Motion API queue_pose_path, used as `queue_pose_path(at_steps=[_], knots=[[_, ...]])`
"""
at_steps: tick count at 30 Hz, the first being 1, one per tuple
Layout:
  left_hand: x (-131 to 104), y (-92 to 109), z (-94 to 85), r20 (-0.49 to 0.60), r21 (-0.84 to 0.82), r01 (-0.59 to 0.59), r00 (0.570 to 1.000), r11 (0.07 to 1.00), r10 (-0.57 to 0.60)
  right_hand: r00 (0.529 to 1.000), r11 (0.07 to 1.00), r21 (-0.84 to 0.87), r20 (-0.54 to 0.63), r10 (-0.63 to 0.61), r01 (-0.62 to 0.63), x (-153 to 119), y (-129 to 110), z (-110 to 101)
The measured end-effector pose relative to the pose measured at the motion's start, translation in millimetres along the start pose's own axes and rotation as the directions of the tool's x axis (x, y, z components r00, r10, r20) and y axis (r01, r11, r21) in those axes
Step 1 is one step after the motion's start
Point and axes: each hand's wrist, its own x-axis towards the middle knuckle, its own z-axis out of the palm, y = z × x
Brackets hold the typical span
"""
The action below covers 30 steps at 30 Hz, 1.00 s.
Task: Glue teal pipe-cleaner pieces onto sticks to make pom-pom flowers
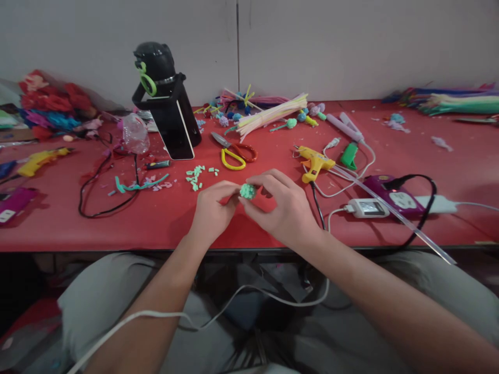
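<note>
The person's left hand (215,208) and right hand (286,208) meet above the near part of the red desk (187,228). Each grip pinches the small green ball (248,191) at the fingertips, the left at its left edge, the right around its other side.

Cut green bits (195,177) lie just left of the hands. Directly beyond, scissors (234,151) with yellow and red handles lie slightly open; behind them rests a bundle of pale stems (273,115). A black bottle (156,67) stands farther left, a black phone (171,127) upright against it.

On the right, a yellow glue gun (315,162) lies near the right hand, its black cord running toward the front edge. A long clear stick (413,226) slants past a purple box (393,195) and overhangs that edge. A white cable (156,314) crosses over the left forearm.
</note>
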Motion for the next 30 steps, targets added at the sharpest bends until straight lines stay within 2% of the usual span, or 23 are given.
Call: queue_pose_path(at_steps=[11,21,30], knots=[[3.2,6.9,1.2,-0.047,-0.040,0.143,0.988,0.989,-0.144,0.999,1.000,0.017,0.031,-0.022,0.022,-1.4,11.2,1.3],[1.8,3.6,2.0,-0.023,-0.033,0.066,0.997,0.997,-0.067,0.999,0.999,0.021,0.018,-0.032,0.032,0.8,7.4,0.7],[0.1,-0.3,1.8,-0.046,0.031,0.060,0.997,0.998,-0.059,0.998,0.999,0.032,0.052,-0.036,0.035,-0.5,11.1,-1.1]])
